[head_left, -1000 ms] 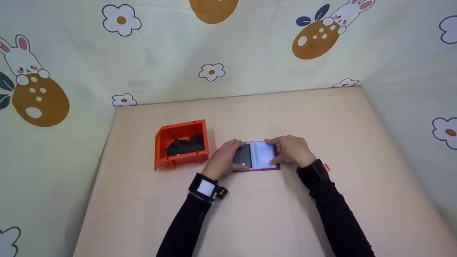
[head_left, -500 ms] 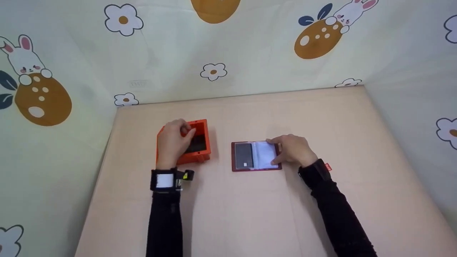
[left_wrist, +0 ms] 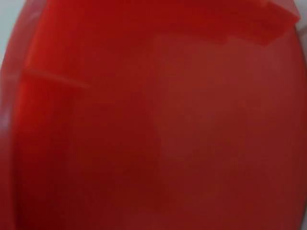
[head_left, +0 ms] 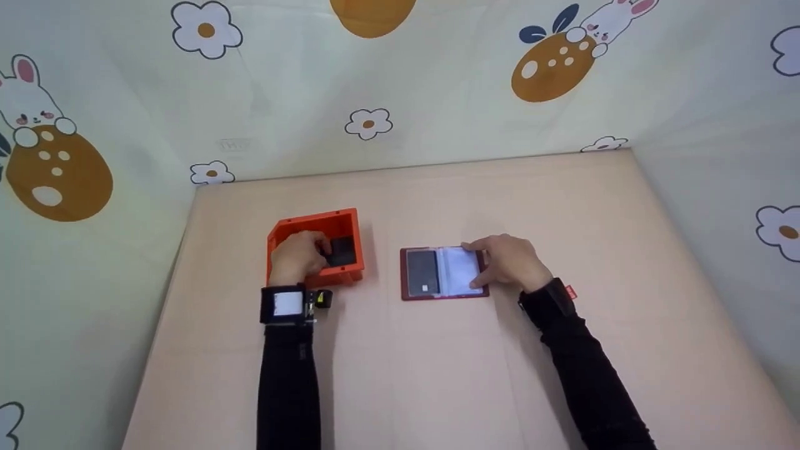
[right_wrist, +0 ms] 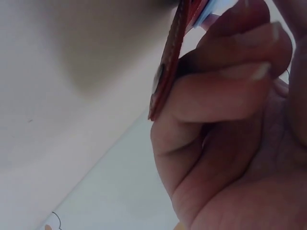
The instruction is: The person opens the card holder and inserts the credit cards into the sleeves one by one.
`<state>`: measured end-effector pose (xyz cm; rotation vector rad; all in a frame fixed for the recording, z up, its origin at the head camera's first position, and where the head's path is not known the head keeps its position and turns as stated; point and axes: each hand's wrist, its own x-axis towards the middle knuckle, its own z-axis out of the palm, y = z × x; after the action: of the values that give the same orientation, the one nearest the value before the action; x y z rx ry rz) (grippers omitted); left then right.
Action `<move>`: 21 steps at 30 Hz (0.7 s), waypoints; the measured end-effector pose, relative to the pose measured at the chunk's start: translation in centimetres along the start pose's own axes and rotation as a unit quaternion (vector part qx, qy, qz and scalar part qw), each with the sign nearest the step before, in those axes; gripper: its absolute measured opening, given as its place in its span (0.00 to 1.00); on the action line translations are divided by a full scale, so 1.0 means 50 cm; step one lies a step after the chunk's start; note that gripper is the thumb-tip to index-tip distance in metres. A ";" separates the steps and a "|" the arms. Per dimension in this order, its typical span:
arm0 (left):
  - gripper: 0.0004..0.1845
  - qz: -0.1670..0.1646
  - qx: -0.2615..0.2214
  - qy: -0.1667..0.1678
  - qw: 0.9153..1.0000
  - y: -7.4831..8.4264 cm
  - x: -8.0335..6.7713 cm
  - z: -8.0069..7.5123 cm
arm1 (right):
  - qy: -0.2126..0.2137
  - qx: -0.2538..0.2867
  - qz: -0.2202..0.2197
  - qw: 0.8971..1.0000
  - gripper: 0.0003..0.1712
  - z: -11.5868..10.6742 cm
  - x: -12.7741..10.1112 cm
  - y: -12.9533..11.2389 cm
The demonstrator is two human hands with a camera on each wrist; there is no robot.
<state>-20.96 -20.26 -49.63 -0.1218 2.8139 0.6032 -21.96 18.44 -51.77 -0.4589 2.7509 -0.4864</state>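
2 hands are shown: the left hand point(head_left: 299, 257) is curled on a black item point(head_left: 340, 252) inside the orange bin point(head_left: 315, 222); the open card holder point(head_left: 437, 273) is pinched at its edge by the right hand point(head_left: 512, 262).

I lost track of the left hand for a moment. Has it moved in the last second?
Yes. The left hand left the card holder and went left into the orange bin, reaching the dark things there.

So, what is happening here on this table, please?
A person works with both hands. The left hand reaches into the orange plastic bin, its fingers at the black cards inside. The right hand holds down the right edge of an open dark red card holder, which lies flat on the beige table.
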 end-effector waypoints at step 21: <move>0.08 0.096 -0.097 0.006 0.991 -0.041 0.015 -0.009 | 0.002 0.009 -0.023 1.000 0.46 0.000 0.000 0.005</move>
<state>-21.49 -22.33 -50.23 0.1102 2.7920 0.9215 -22.04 18.66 -51.84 -0.5183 2.7437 -0.5228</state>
